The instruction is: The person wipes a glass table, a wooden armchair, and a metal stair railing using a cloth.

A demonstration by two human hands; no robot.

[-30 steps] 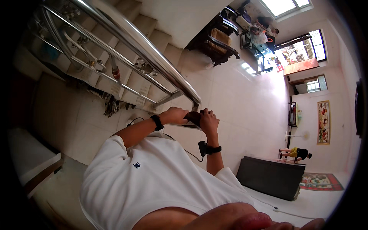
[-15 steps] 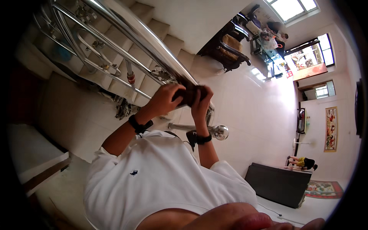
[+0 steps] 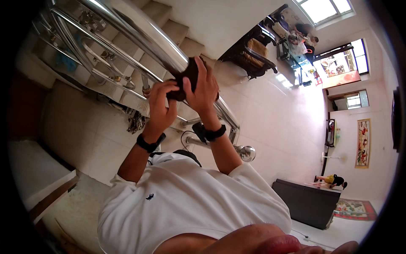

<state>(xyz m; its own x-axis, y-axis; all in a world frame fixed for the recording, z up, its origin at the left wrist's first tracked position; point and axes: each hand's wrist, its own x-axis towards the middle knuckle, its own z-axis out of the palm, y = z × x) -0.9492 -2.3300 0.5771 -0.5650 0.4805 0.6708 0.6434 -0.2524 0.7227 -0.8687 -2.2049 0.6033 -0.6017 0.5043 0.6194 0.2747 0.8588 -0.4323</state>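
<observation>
A dark brown cloth [image 3: 179, 89] lies bunched against the thick shiny metal handrail [image 3: 148, 36] of a staircase. My right hand [image 3: 203, 94] presses it to the rail, its fingers laid over the top. Beside it, my left hand [image 3: 159, 108] grips the cloth's lower left part with bent fingers. A black band circles each wrist. Part of the cloth is hidden behind my fingers.
Thinner metal rails [image 3: 112, 44] run below the handrail, beside pale stairs [image 3: 169, 31]. A round metal knob [image 3: 246, 153] ends a bar near my right forearm. Farther off stand a wooden chair [image 3: 253, 51], a dark panel-like box [image 3: 306, 202] and a person [image 3: 336, 180].
Both hands have moved up and left along the handrail with the cloth. My right hand now reaches farther over it, with its fingers straighter.
</observation>
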